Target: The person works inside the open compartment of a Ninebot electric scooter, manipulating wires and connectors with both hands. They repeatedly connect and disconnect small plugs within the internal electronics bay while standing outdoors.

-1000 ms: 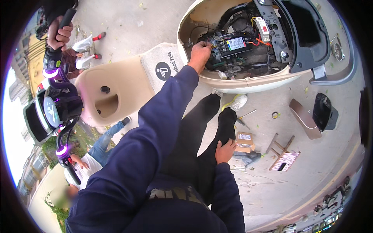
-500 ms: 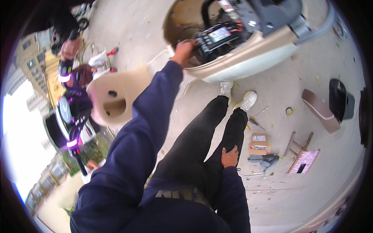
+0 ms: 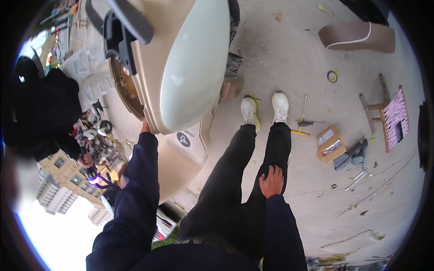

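My left hand (image 3: 145, 127) reaches to the edge of the scooter's cream rear body (image 3: 151, 67), beside its open, tan-lined compartment (image 3: 128, 86); its fingers are mostly hidden by the panel. The pale mint side panel (image 3: 194, 63) faces up toward me, and the dark grab rail (image 3: 131, 20) sits above the compartment. The electronics inside are out of sight. My right hand (image 3: 271, 183) rests with loose fingers on my right thigh, holding nothing. Below the body lies the scooter's cream footboard (image 3: 181, 167).
A co-worker in black (image 3: 43, 108) grips the handlebar (image 3: 97, 178) at left. On the concrete lie a T-handled tool (image 3: 300, 132), cardboard box (image 3: 330, 142), tape roll (image 3: 332, 76), brown panel (image 3: 357, 36), small stool (image 3: 393, 117) and grey cloth (image 3: 355, 156).
The view has swung, so the scooter's rear now shows side-on. My left hand has shifted down and left, from beside the electronics to the body's edge. My right hand stays on my thigh.
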A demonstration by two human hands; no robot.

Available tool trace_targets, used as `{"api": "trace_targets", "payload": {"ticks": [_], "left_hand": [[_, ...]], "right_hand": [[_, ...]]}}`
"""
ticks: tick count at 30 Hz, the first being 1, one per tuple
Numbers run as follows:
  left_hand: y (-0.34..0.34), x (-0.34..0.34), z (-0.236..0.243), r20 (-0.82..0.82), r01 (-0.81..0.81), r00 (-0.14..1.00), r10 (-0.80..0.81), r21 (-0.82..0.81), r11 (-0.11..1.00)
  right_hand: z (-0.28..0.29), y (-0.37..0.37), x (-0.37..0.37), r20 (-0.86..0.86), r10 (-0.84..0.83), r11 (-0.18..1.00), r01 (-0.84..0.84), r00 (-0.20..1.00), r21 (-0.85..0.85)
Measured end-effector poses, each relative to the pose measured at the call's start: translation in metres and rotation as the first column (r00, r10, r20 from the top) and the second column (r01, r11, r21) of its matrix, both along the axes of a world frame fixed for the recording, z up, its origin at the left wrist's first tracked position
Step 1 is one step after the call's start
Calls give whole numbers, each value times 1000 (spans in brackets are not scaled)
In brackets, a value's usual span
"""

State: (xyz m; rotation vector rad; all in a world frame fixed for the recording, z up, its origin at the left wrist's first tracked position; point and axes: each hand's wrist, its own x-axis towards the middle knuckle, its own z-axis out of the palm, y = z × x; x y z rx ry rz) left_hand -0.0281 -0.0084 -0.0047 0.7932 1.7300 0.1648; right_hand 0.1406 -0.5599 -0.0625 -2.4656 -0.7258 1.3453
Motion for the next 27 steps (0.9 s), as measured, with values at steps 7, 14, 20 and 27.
{"api": "trace_targets", "payload": {"ticks": [7,14,20,27], "left_hand": [[-3,19,-2,-92,78,993,-78,2,997],[-1,6,0,-79,102,992,-100,17,995],[2,-26,-18,-115,388,919,-377,103,916],[-18,16,-20,276,-237,939,206,82,968]], "right_hand": [[0,-5,-10,31,-51,998,52,998,-23],[0,-10,1,54,-17,999,15,998,30],[5,-4,24,-1,115,987,-114,993,117],[-10,-14,55,-227,160,983,-176,961,-53]]}}
